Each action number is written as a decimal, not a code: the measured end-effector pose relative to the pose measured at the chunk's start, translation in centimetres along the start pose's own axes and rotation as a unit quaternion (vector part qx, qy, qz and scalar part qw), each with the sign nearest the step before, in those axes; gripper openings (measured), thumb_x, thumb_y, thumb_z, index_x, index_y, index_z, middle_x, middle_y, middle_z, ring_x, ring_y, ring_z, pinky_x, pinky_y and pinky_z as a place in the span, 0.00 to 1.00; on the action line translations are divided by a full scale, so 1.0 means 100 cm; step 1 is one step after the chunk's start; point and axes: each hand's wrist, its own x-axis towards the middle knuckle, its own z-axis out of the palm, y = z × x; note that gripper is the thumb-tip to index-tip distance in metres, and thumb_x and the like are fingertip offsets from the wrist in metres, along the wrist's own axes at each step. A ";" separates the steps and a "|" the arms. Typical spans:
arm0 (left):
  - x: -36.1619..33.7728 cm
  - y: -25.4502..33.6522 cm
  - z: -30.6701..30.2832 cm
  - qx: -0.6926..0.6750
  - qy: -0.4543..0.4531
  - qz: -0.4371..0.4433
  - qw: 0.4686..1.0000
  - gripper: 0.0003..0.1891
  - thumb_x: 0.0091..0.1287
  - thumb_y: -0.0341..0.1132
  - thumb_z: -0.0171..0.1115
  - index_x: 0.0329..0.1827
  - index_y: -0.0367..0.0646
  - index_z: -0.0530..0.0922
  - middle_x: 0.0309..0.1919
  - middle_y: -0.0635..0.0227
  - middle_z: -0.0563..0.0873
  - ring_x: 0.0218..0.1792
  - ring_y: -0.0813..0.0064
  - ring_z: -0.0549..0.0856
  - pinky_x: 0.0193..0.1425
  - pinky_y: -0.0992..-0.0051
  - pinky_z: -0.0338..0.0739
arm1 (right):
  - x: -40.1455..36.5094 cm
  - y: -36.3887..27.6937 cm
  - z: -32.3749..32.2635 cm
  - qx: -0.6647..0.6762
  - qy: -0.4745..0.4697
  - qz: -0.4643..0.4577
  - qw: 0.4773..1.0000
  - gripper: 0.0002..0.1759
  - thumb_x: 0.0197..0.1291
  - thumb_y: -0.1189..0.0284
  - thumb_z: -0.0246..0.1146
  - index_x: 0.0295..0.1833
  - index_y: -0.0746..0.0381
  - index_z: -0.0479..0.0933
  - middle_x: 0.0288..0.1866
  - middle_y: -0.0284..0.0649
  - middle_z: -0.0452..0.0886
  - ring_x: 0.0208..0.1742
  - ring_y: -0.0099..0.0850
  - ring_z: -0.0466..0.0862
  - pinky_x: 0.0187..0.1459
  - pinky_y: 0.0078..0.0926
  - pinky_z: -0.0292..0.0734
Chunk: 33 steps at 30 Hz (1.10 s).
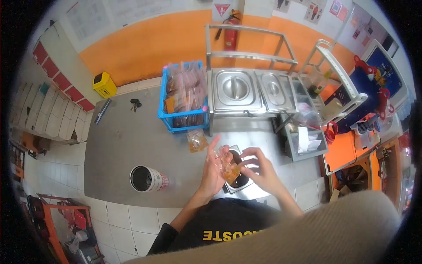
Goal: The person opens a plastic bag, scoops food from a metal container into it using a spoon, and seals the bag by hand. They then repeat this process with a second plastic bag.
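A small clear plastic bag of amber liquid [230,175] is held between my two hands, above a steel pan [238,189] with dark contents. My left hand [212,170] supports the bag from its left side, thumb raised and fingers curled behind the plastic. From the right, my right hand [262,172] pinches the bag's edge between bent fingers. A similar amber bag [196,141] lies on the table, left of and beyond my left hand. My hands partly hide the pan.
A blue basket [179,129] of filled bags stands beyond my hands, beside a steel rack with lidded pans [237,90]. A dark-mouthed tub [159,180] stands left on the metal table [118,145]. Grey bins [310,147] lie right. Beige fabric [325,229] blocks the lower view.
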 end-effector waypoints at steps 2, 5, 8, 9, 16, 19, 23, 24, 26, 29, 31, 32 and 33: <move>-0.002 0.009 0.008 0.205 -0.021 -0.011 0.979 0.32 0.75 0.54 0.45 0.76 0.48 0.54 0.55 0.68 0.71 0.51 0.74 0.74 0.55 0.70 0.73 | 0.003 0.013 0.007 0.048 -0.024 -0.015 0.998 0.23 0.63 0.75 0.65 0.61 0.62 0.65 0.58 0.41 0.73 0.57 0.28 0.78 0.55 0.29 0.78; -0.001 0.027 0.026 0.331 -0.099 -0.023 0.938 0.33 0.76 0.55 0.42 0.75 0.42 0.58 0.63 0.64 0.68 0.64 0.66 0.69 0.67 0.65 0.66 | 0.005 0.023 0.014 0.068 0.001 -0.076 0.995 0.25 0.62 0.74 0.66 0.62 0.62 0.67 0.60 0.42 0.73 0.62 0.29 0.75 0.59 0.30 0.74; 0.010 0.036 0.027 0.439 -0.209 -0.008 0.874 0.32 0.77 0.54 0.41 0.75 0.39 0.61 0.71 0.58 0.61 0.73 0.62 0.58 0.74 0.62 0.55 | 0.008 0.020 0.008 -0.021 0.077 -0.188 0.979 0.22 0.59 0.77 0.67 0.58 0.65 0.73 0.57 0.41 0.77 0.58 0.29 0.78 0.57 0.29 0.74; 0.012 0.035 0.026 0.482 -0.248 0.001 0.841 0.32 0.77 0.53 0.41 0.74 0.38 0.61 0.73 0.56 0.58 0.76 0.61 0.54 0.76 0.61 0.51 | 0.008 0.020 0.005 -0.003 0.080 -0.181 0.980 0.20 0.58 0.77 0.68 0.57 0.65 0.74 0.54 0.40 0.78 0.55 0.28 0.79 0.56 0.28 0.75; 0.032 0.045 0.037 0.579 -0.247 -0.058 0.775 0.25 0.77 0.46 0.45 0.67 0.37 0.72 0.41 0.67 0.68 0.45 0.72 0.70 0.54 0.72 0.68 | 0.000 0.011 -0.021 -0.120 0.146 -0.224 0.956 0.09 0.54 0.77 0.70 0.41 0.65 0.82 0.37 0.39 0.84 0.38 0.31 0.84 0.44 0.26 0.77; 0.039 0.039 0.034 0.595 -0.281 -0.013 0.753 0.19 0.75 0.41 0.52 0.60 0.36 0.78 0.34 0.66 0.71 0.36 0.74 0.73 0.40 0.75 0.70 | -0.003 0.001 -0.023 -0.190 0.156 -0.249 0.937 0.07 0.53 0.77 0.70 0.38 0.65 0.82 0.33 0.41 0.83 0.37 0.34 0.84 0.41 0.28 0.77; 0.039 0.039 0.038 0.617 -0.293 -0.007 0.730 0.17 0.69 0.33 0.59 0.58 0.36 0.79 0.29 0.69 0.73 0.32 0.76 0.73 0.38 0.75 0.70 | -0.009 0.001 -0.026 -0.200 0.116 -0.246 0.941 0.06 0.52 0.78 0.70 0.36 0.64 0.82 0.31 0.40 0.82 0.37 0.36 0.83 0.39 0.30 0.77; 0.039 0.040 0.040 0.629 -0.297 -0.005 0.718 0.17 0.67 0.31 0.62 0.58 0.36 0.79 0.28 0.71 0.73 0.31 0.77 0.74 0.38 0.76 0.71 | -0.011 0.001 -0.027 -0.202 0.106 -0.237 0.944 0.05 0.52 0.78 0.70 0.36 0.64 0.82 0.31 0.40 0.82 0.37 0.36 0.83 0.39 0.31 0.77; 0.035 0.035 0.024 0.604 -0.240 -0.030 0.759 0.18 0.63 0.25 0.65 0.57 0.35 0.79 0.29 0.72 0.77 0.32 0.80 0.76 0.40 0.78 0.73 | -0.012 0.006 -0.029 -0.221 0.106 -0.235 0.941 0.05 0.52 0.77 0.69 0.36 0.64 0.82 0.32 0.40 0.82 0.36 0.37 0.82 0.39 0.32 0.78; 0.031 0.038 0.016 0.564 -0.177 -0.050 0.805 0.20 0.59 0.19 0.67 0.56 0.35 0.79 0.33 0.70 0.81 0.38 0.82 0.81 0.44 0.80 0.77 | -0.013 0.009 -0.032 -0.247 0.106 -0.231 0.935 0.05 0.53 0.77 0.69 0.36 0.64 0.82 0.32 0.40 0.82 0.36 0.37 0.82 0.39 0.33 0.77; 0.027 0.039 0.014 0.541 -0.143 -0.051 0.827 0.22 0.59 0.17 0.66 0.58 0.35 0.78 0.36 0.68 0.83 0.41 0.81 0.82 0.46 0.81 0.79 | -0.014 0.009 -0.031 -0.255 0.106 -0.220 0.936 0.05 0.53 0.77 0.69 0.36 0.64 0.81 0.32 0.41 0.81 0.36 0.37 0.82 0.39 0.33 0.77; 0.025 0.037 0.013 0.532 -0.127 -0.046 0.836 0.22 0.60 0.17 0.65 0.59 0.35 0.77 0.37 0.67 0.84 0.42 0.80 0.83 0.47 0.81 0.79 | -0.014 0.008 -0.030 -0.254 0.108 -0.212 0.938 0.05 0.53 0.77 0.69 0.36 0.64 0.81 0.31 0.41 0.81 0.36 0.38 0.81 0.39 0.33 0.77; 0.024 0.035 0.012 0.523 -0.111 -0.040 0.844 0.23 0.61 0.18 0.65 0.60 0.35 0.76 0.38 0.66 0.84 0.44 0.79 0.84 0.48 0.81 0.80 | -0.014 0.007 -0.029 -0.253 0.109 -0.206 0.939 0.05 0.53 0.78 0.68 0.35 0.65 0.80 0.31 0.41 0.80 0.36 0.38 0.81 0.39 0.33 0.77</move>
